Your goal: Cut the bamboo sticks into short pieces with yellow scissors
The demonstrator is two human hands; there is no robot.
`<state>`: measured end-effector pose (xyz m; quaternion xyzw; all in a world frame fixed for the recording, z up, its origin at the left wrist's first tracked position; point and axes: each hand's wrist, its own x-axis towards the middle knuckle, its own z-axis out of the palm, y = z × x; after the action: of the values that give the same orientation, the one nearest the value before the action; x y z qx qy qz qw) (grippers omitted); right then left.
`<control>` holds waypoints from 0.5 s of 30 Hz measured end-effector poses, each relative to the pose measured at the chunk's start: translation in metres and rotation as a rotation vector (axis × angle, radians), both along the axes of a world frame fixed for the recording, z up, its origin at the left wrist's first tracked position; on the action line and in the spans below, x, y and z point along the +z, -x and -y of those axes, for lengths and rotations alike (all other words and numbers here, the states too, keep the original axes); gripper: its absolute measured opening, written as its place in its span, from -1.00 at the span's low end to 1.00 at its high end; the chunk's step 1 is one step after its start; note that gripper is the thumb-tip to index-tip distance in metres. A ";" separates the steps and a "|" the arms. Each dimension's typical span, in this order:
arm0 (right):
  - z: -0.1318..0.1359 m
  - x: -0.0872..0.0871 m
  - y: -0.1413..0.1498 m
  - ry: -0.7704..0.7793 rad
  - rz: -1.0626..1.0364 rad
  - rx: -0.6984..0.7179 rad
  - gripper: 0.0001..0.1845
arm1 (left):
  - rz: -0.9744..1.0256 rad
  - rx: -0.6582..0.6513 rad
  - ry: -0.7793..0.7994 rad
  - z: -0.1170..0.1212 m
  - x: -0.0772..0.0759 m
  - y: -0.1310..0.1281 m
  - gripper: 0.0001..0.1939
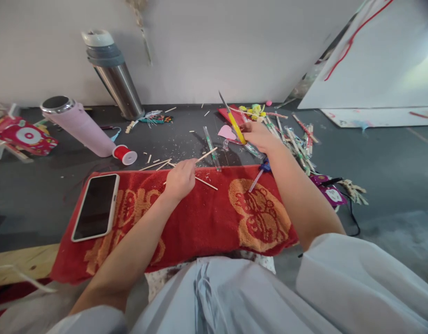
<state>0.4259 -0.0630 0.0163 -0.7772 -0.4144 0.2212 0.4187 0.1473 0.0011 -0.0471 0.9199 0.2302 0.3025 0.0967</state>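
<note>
The two hands are apart above the worktop (175,123): the left hand (181,178) is closed round a thin wooden stick (207,154), and the right hand (258,134), farther from the body, grips a yellow-handled blade (236,127). The stick juts from the left fist, its long axis slanting away from the body and rightward, its free end towards the right hand. Held near one end, it probably leaves that length bare so the fingers keep out of the blade's way. The blade's long axis leans the other way, its tip pointing away from the body and a little left, off the stick; that angle seems to keep the edge from both hands. Between the hands lies a clear tube (208,141), which the stick's end crosses in view; whether they touch I cannot tell. Loose sticks (156,165) lie just beyond and left of the left hand, likely for easy reach. The red towel (200,222) spreads beneath the left hand and towards the body, perhaps as padding, while a pile of wrapped sticks (299,144) sits right of the right hand, seemingly set aside from the middle.
</note>
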 end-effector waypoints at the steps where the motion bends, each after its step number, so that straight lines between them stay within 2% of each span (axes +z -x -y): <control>1: 0.004 0.001 0.006 -0.048 -0.141 0.007 -0.69 | 0.004 0.032 -0.006 0.001 0.002 0.000 -0.66; 3: 0.012 0.003 0.019 -0.150 -0.344 0.064 -0.70 | 0.005 0.099 -0.022 0.003 0.006 0.001 -0.67; 7: 0.031 0.004 0.042 -0.270 -0.591 0.191 -0.68 | -0.085 0.243 -0.077 0.003 0.017 0.003 -0.65; 11: 0.043 0.002 0.064 -0.288 -0.687 0.220 -0.57 | -0.217 0.375 -0.060 0.001 0.024 0.005 -0.63; 15: 0.049 -0.005 0.086 -0.231 -0.802 0.247 -0.54 | -0.292 0.379 -0.034 -0.002 0.022 0.004 -0.66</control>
<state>0.3401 -0.1121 0.0111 -0.5224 -0.3307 0.5063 0.6011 0.1433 0.0033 -0.0254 0.8956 0.4053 0.1831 -0.0117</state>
